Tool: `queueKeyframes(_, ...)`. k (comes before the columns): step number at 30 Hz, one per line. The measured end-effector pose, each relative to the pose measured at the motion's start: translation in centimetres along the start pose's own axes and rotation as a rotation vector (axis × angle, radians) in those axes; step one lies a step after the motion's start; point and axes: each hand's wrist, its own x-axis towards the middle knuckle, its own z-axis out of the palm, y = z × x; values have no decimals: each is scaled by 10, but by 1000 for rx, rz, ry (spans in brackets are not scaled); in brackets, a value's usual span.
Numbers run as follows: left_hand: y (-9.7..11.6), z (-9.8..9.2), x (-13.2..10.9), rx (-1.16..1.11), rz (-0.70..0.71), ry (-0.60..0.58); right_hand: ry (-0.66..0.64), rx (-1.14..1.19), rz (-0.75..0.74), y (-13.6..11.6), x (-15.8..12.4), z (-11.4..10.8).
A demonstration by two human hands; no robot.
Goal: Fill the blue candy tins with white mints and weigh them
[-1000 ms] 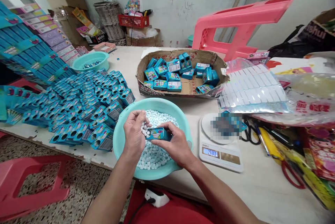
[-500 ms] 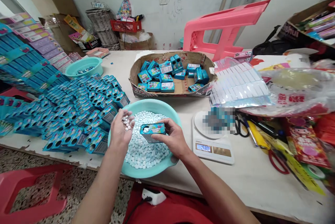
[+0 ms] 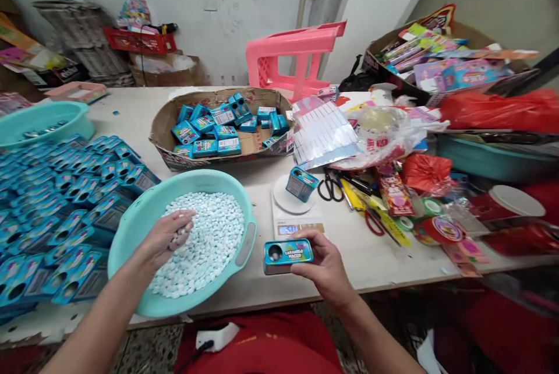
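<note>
My left hand (image 3: pixel 171 235) is over the turquoise bowl (image 3: pixel 117 260), its fingers curled round several small white candies. Loose white candies (image 3: pixel 213 225) fill the bowl beneath it. My right hand (image 3: pixel 325 266) grips a small blue candy box (image 3: pixel 288 256) by its right end, to the right of the bowl's rim. A round hole shows at the left of the box's top. Just beyond this hand stands a white kitchen scale (image 3: pixel 279 211) with its display lit. Another blue box (image 3: pixel 301 183) rests tilted on the scale's plate.
Many blue boxes with round holes (image 3: pixel 78 211) stand packed at the left. Behind the bowl, a cut-down cardboard box (image 3: pixel 168 150) holds more blue boxes. Black-handled scissors (image 3: pixel 331 187), pens and packets crowd the right. A pink stool (image 3: pixel 292 48) rises behind the table.
My view has swung right. My right hand has carried the candy box from above the bowl to in front of the scale. My left palm, open under candies before, is now curled round them.
</note>
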Motion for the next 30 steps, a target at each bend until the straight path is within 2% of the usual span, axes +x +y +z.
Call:
queueKeyframes(3, 1, 2, 7, 13, -13, -26, 58, 2, 56, 37, -13, -7)
queueKeyframes(6, 10, 8, 10, -6, 0, -48, 75, -30, 8, 65, -17, -6)
queueKeyframes(8, 17, 11, 10, -63, 64, -53, 36, -100, -73, 71, -15, -10)
queueKeyframes(10, 19, 12, 9, -113, 128, -9, 14, -173, -175, 68, -6, -22)
queueKeyframes(11, 17, 11, 9, -106, 125, 19, 59, -212, -225, 64, 3, -29)
queueKeyframes(13, 9, 10, 6, -7, 19, 9, 271, -317, -296, 55, 28, -44)
queueKeyframes(15, -1, 10, 3, 127, -103, -86, 508, -446, -314, 47, 60, -56)
queueKeyframes(16, -5, 11, 0, 173, -128, -135, 541, -482, -296, 44, 77, -60)
queueKeyframes(19, -4, 14, -7, 249, -88, -174, 421, -445, -175, 37, 117, -61)
queueKeyframes(22, 15, 18, -16, 302, -14, -152, 325, -397, -166, 23, 131, -46)
queueKeyframes(25, 44, 27, -29, 332, 113, -134, 201, -370, -246, 0, 125, -14)
queueKeyframes(28, 73, 44, -43, 373, 319, -126, -21, -355, -283, -20, 114, 27)
queueKeyframes(30, 87, 57, -49, 453, 468, -133, -150, -368, -289, -25, 109, 52)
